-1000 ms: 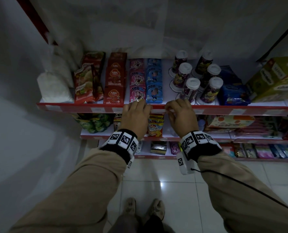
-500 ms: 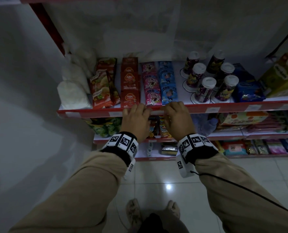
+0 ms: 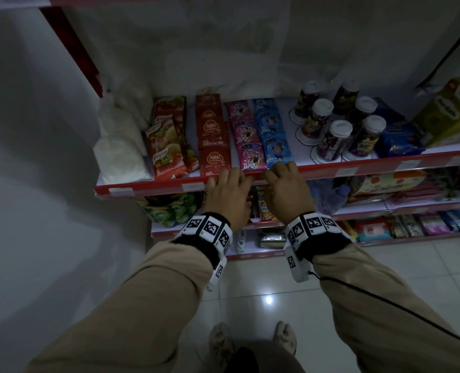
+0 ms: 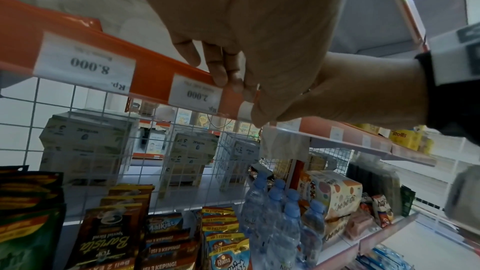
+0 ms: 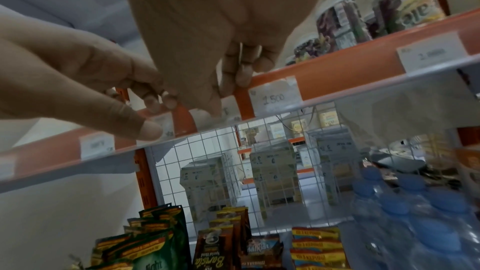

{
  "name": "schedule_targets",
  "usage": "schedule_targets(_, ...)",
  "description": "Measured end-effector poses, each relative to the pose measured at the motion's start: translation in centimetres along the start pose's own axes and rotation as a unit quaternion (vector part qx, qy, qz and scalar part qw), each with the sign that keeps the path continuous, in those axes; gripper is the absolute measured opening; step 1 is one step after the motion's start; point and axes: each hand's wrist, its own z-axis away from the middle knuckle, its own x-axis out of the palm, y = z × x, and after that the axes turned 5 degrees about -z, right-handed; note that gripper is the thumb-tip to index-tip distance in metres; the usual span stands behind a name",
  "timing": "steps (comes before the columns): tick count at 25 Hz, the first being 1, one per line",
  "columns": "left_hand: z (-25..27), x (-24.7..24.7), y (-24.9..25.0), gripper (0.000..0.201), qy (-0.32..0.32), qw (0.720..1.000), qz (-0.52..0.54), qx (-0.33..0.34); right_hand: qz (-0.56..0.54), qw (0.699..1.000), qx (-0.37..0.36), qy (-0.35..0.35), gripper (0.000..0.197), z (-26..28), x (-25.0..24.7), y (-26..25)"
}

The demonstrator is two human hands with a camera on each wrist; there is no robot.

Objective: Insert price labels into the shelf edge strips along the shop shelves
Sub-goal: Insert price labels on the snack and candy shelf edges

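Note:
Both hands are side by side at the red shelf edge strip (image 3: 156, 188) of the upper shelf. My left hand (image 3: 228, 184) curls its fingers over the strip's top edge, thumb at the lower lip (image 4: 153, 65). My right hand (image 3: 285, 179) does the same just to the right. Its thumb presses a white price label (image 5: 230, 108) against the strip (image 5: 350, 67). In the left wrist view only a corner of that label (image 4: 245, 110) shows between the two hands. Other labels sit in the strip: "8.000" (image 4: 85, 63), "2.000" (image 4: 194, 93) and "1.500" (image 5: 275, 95).
The shelf above the strip holds sachet rows (image 3: 212, 157), pink and blue packets (image 3: 261, 154), lidded jars (image 3: 333, 141) and white bags (image 3: 121, 160). Lower shelves carry snacks and water bottles (image 4: 275, 202). A white wall stands to the left, with tiled floor below.
Both hands have slid left along the strip; the right hand was below the jars and is now below the blue packets. The head view has come closer.

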Motion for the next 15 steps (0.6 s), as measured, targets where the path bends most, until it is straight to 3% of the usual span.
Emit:
schedule_targets(3,0.0,0.0,-0.3,0.052,0.004,1.000,0.015,0.007,0.011,0.999,0.029,-0.017,0.027,-0.6,0.0,-0.1)
schedule_targets(7,-0.2,-0.1,-0.7,0.043,0.017,0.994,0.102,-0.015,-0.142,0.985,0.054,0.086,0.009,-1.1,-0.9,0.2)
schedule_targets(11,-0.8,0.0,-1.2,0.031,0.034,0.973,0.223,-0.038,-0.431,0.881,0.151,0.126,0.017,-1.5,-1.6,-0.4)
schedule_targets(13,-1.0,-0.1,-1.3,0.031,0.042,0.965,0.254,-0.045,-0.517,0.825,0.198,0.115,0.022,-1.6,-1.3,-1.0)
schedule_targets(15,-1.2,-0.3,-1.4,0.032,0.047,0.961,0.269,-0.049,-0.559,0.792,0.223,0.100,0.032,-1.5,-0.9,-1.6)
